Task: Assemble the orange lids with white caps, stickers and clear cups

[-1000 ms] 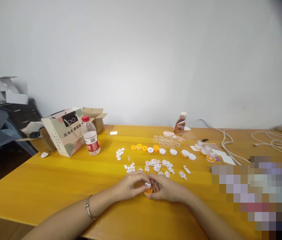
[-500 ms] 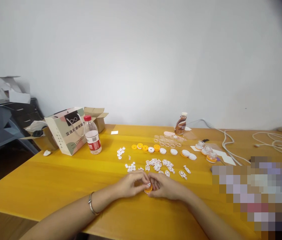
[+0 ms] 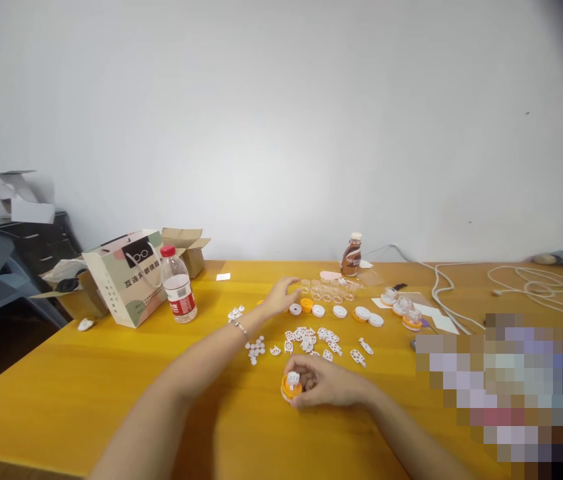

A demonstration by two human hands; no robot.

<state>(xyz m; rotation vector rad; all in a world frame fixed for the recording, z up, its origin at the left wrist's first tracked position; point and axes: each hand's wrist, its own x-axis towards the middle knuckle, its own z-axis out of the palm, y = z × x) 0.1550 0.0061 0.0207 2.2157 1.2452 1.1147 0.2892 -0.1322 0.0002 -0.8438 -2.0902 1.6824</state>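
Observation:
My right hand [image 3: 322, 385] rests on the yellow table [image 3: 86, 387] with its fingers wrapped round a small orange disc [image 3: 291, 387] that carries a white insert on top. My left hand [image 3: 280, 295] is stretched forward over a row of orange and white discs [image 3: 311, 308]; its fingers are apart and hold nothing I can see. Between the two hands lies a scatter of small white cut-out pieces [image 3: 311, 339], and several tiny white round pieces [image 3: 256, 348] lie beside my left forearm.
A clear water bottle with a red cap [image 3: 178, 293], a paper gift bag [image 3: 124, 275] and an open cardboard box [image 3: 184, 241] stand at the left. A brown drink bottle [image 3: 350, 255], clear rings [image 3: 328, 289], assembled pieces [image 3: 404, 307] and white cables [image 3: 531, 281] lie farther back and right.
My left hand has left the orange disc and reached forward to the row of discs. My right hand now holds the disc alone, a little nearer to me.

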